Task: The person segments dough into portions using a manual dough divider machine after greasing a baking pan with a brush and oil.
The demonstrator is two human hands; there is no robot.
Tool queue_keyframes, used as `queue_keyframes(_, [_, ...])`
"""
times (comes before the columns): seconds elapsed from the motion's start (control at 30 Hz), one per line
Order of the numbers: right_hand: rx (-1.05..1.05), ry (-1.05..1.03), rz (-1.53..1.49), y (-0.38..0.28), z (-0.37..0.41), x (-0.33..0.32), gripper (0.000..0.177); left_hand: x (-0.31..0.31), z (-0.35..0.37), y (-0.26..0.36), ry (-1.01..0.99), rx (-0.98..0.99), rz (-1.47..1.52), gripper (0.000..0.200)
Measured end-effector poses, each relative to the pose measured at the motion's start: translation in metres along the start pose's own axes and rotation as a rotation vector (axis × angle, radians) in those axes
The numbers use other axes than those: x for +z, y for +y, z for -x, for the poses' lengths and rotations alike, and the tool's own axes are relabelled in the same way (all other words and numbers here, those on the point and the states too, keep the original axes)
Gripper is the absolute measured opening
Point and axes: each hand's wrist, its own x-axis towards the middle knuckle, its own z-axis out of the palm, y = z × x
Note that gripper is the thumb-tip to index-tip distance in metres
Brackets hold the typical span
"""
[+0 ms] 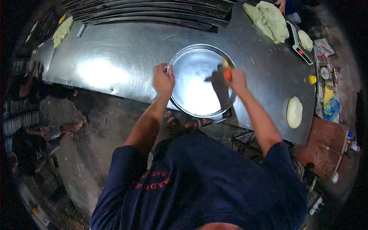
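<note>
We stand at a shiny steel table [134, 50] over a dark floor [103, 122], with dark trays [153, 15] at eleven o'clock, a big dough mass [267, 21] between one and two, a scale [301, 50] past two, an oval dough piece [294, 112] past three. The round pan [189, 69] lies between us — our left hand [164, 79] grips its rim at nine; our right hand [237, 80], at three, grasps a blurred tool [227, 74] above it.
</note>
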Motion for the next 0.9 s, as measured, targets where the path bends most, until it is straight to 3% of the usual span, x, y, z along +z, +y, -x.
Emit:
queue_keyframes(0.07, [0.163,-0.112,-0.014,-0.045,0.064,-0.008,0.031,0.006,0.000,-0.001,-0.008,0.045,0.008,0.028])
queue_keyframes(0.17, [0.140,-0.175,-0.418,-0.107,0.104,0.002,0.046,0.005,0.002,0.003,-0.043,0.109,0.006,0.026])
queue_keyframes(0.2, [0.096,-0.073,-0.595,-0.121,0.106,0.028,0.044,0.007,0.002,0.002,-0.068,0.122,0.014,0.026])
queue_keyframes(0.27, [0.228,-0.112,-0.840,-0.168,0.085,0.018,0.023,0.011,0.001,-0.001,-0.050,0.103,0.023,0.026])
queue_keyframes(0.3, [0.111,0.008,-0.741,-0.175,0.071,0.027,0.019,0.011,0.001,0.000,-0.053,0.097,0.066,0.025])
queue_keyframes(0.33, [0.198,-0.013,-0.587,-0.179,0.048,0.029,0.025,0.011,0.001,-0.001,-0.046,0.127,0.100,0.024])
queue_keyframes(0.37, [0.331,-0.039,-0.747,-0.176,0.030,0.028,0.025,0.012,0.002,-0.004,-0.020,0.156,0.115,0.024])
queue_keyframes(0.4, [0.358,0.154,-0.860,-0.173,0.020,0.026,0.024,0.014,0.002,-0.008,-0.002,0.197,0.137,0.024])
queue_keyframes(0.47, [0.253,0.367,-0.923,-0.146,0.008,0.025,0.023,0.019,-0.002,-0.018,-0.029,0.193,0.149,0.029])
queue_keyframes(0.53, [0.195,0.289,-0.853,-0.114,0.026,-0.011,0.021,0.026,-0.007,-0.040,0.020,0.246,0.166,0.034])
queue_keyframes(0.57, [-0.027,0.540,-0.665,-0.093,0.036,-0.021,0.022,0.011,-0.006,-0.034,-0.042,0.230,0.136,0.040])
queue_keyframes(0.6, [-0.009,0.580,-0.641,-0.068,0.046,-0.034,0.022,0.017,-0.008,-0.048,0.081,0.221,0.150,0.044])
queue_keyframes(0.67, [0.058,0.790,-0.478,-0.023,0.071,-0.058,0.020,-0.004,-0.010,-0.043,0.071,0.174,0.098,0.046])
queue_keyframes(0.7, [0.139,0.779,-0.499,0.000,0.085,-0.068,0.024,-0.009,-0.011,-0.041,0.147,0.181,0.026,0.044])
queue_keyframes(0.73, [0.091,0.781,-0.289,0.036,0.089,-0.068,0.023,-0.010,-0.020,-0.050,0.090,0.145,0.025,0.034])
queue_keyframes(0.83, [0.212,0.754,-0.449,0.105,0.085,-0.069,0.030,-0.013,-0.031,-0.045,0.114,0.269,0.067,0.035])
queue_keyframes(0.87, [0.179,0.656,-0.461,0.120,0.074,-0.059,0.034,-0.016,-0.051,-0.066,0.081,0.177,-0.045,0.038])
queue_keyframes(0.9, [0.144,0.552,-0.484,0.134,0.073,-0.052,0.038,-0.020,-0.054,-0.074,0.057,0.146,0.113,0.044])
